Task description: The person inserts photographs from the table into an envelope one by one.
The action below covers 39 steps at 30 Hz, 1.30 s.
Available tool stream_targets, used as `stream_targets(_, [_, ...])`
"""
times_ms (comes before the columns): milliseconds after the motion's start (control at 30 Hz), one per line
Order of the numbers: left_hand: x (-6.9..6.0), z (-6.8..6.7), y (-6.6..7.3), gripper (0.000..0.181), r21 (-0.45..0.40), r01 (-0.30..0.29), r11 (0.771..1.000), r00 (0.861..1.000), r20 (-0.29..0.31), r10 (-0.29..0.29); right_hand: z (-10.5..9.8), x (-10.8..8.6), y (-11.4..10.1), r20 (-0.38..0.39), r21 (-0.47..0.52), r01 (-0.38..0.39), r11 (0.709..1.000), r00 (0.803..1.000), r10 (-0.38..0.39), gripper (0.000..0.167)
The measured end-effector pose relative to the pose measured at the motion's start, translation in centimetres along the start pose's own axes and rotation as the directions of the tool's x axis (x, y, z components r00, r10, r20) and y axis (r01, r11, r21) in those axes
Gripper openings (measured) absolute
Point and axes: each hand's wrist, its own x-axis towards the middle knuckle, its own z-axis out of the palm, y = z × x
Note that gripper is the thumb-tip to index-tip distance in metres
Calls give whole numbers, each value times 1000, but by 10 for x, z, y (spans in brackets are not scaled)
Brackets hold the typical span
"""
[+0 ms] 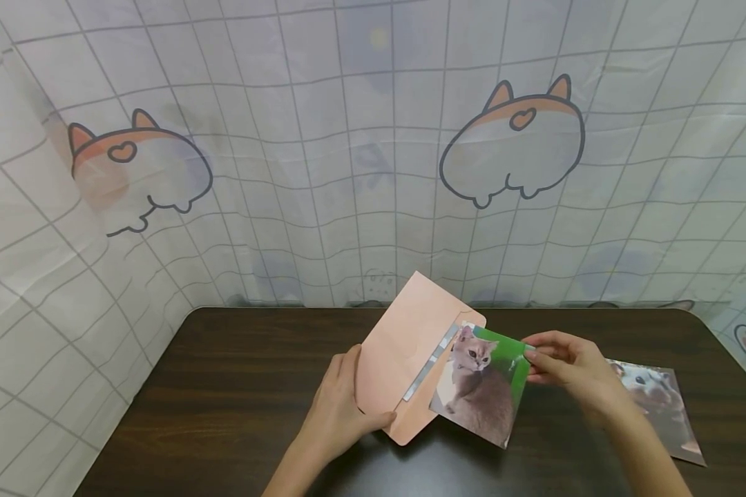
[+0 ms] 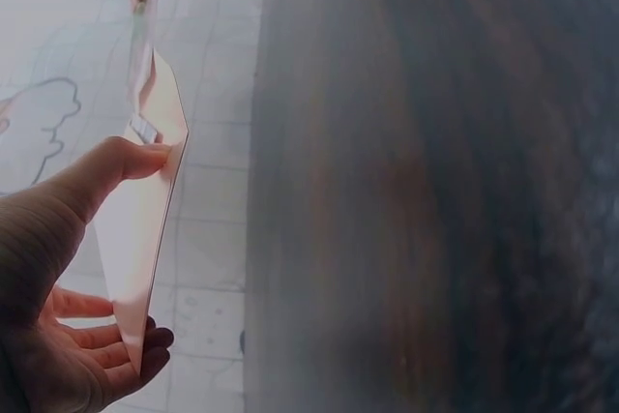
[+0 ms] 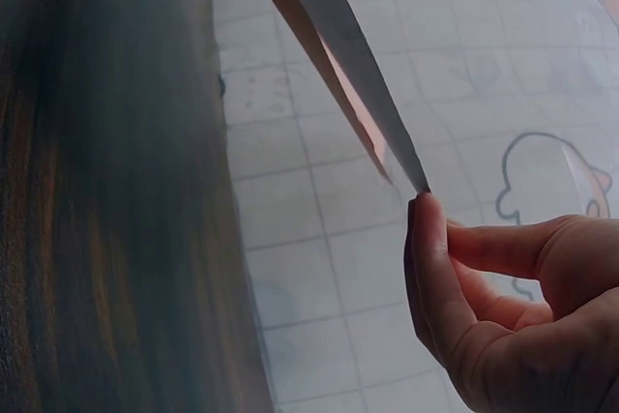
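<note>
A pink envelope [image 1: 404, 338] is tilted above the table, gripped at its lower left by my left hand [image 1: 338, 407], thumb on the face and fingers behind. Its flap side faces right, and a silvery strip [image 1: 432, 362] shows along the opening. My right hand [image 1: 575, 369] pinches the upper right corner of a cat photo card [image 1: 481, 386], which overlaps the flap. In the left wrist view the envelope [image 2: 140, 229] stands edge-on in my left hand [image 2: 68, 268]. The right wrist view has my right hand [image 3: 513, 307] pinching the card's edge [image 3: 358, 55].
Another photo card [image 1: 659, 407], showing a pale animal, lies on the dark wooden table [image 1: 224, 393] at the right, partly behind my right forearm. A white grid-patterned curtain [image 1: 323, 172] with drawn animals hangs along the table's back edge and left side.
</note>
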Motion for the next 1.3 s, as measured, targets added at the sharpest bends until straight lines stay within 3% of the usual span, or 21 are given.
stream_targets(933, [-2,4,3,108,-10,-15,1000,1000,-5,15,13,-1,-2,12,4,-24,1000,1000,24,34])
stream_targets(1300, [-4,4,6,108,-10,-35,999,999,-3,35,19,0,0,18,34,1,999,1000,-1,34])
